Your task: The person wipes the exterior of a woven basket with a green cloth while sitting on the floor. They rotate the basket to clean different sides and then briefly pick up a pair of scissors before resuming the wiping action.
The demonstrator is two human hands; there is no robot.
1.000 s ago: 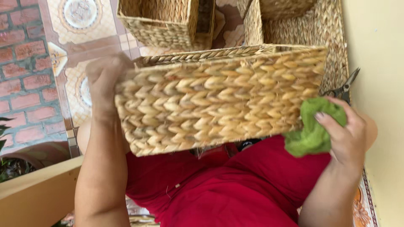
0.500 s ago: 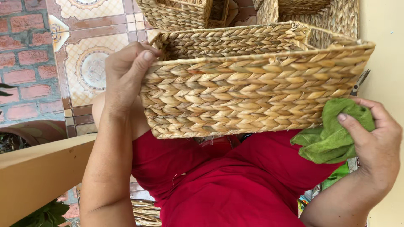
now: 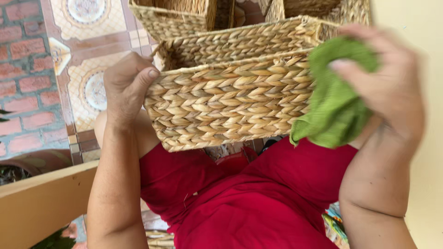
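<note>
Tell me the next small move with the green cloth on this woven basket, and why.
Probably draw the green cloth leftward along the basket's near wall. The right hand presses the cloth against the basket's right end, while the left hand grips the opposite end, thumb over the rim. The braided wall between the hands is bare and faces the camera, so it looks like the natural stretch to wipe.

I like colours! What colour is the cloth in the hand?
The cloth is bright green, bunched in the right hand against the woven basket; the head view shows it.
</note>
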